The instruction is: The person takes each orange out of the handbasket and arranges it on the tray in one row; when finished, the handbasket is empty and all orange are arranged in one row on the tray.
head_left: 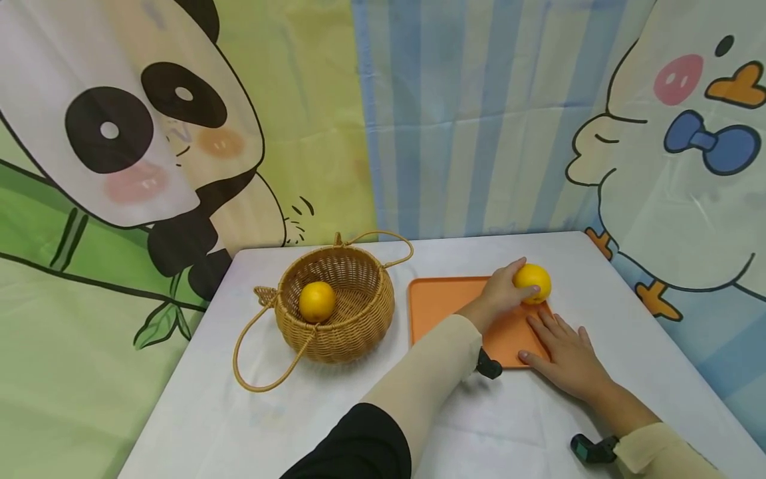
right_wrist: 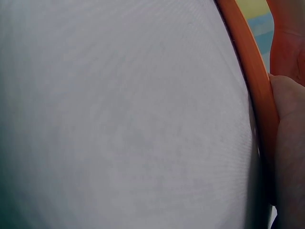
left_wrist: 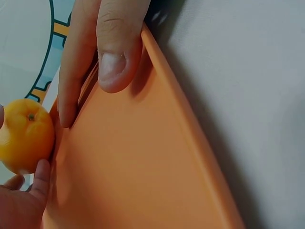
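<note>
My left hand point(head_left: 503, 289) reaches across to the tray's far right corner and grips an orange point(head_left: 534, 282), with the thumb on its near side. In the left wrist view the same orange point(left_wrist: 27, 136) shows its stem end, and it sits by the tray's rim. My right hand point(head_left: 568, 359) rests at the near right part of the orange-coloured tray point(head_left: 449, 303), fingers extended over its right edge. In the left wrist view the right thumb point(left_wrist: 114, 57) points down over the tray's surface. A second orange point(head_left: 317, 302) lies inside the round wicker basket point(head_left: 344, 342).
The basket stands left of the tray, its two looped handles point(head_left: 239, 356) folded outward to either side. A white cloth point(head_left: 299, 432) covers the table. Behind hang printed curtains point(head_left: 467, 120) with a panda and a white bird.
</note>
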Demonstrator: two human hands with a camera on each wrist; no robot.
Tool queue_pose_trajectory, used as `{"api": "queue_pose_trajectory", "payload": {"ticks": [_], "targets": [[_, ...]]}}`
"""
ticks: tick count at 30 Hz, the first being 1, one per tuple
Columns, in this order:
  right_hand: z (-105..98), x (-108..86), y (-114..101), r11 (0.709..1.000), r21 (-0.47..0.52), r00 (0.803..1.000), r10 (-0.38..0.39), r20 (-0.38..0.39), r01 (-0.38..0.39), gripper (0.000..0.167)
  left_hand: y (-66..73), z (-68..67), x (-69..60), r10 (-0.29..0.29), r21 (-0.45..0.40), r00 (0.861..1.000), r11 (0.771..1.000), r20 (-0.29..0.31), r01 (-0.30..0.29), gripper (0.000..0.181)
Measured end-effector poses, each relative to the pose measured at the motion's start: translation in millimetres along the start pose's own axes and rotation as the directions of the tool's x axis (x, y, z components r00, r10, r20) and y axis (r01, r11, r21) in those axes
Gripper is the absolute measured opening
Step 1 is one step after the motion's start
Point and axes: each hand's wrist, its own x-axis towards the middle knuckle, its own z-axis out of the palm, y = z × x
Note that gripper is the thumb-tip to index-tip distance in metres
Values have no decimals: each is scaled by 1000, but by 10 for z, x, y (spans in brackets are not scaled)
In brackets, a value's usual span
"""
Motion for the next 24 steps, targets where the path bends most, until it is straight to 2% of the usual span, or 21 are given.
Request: {"api": "queue_pose_trajectory", "payload": {"ticks": [10,21,24], "targets": [[1,-10,-9,1000,-14,1000,4,-1,-4,95,19,-80,-11,-58,-32,998,998,4,58,77],[-2,-11,0,1000,-15,1000,3,7,-2,96,66,-229,-72,-16,8,999,1000,41,16,84],[-2,-12,5,1000,-14,1000,3,10,-3,96,81,-276,-87,10,33,999,999,53,-12,86]]}}
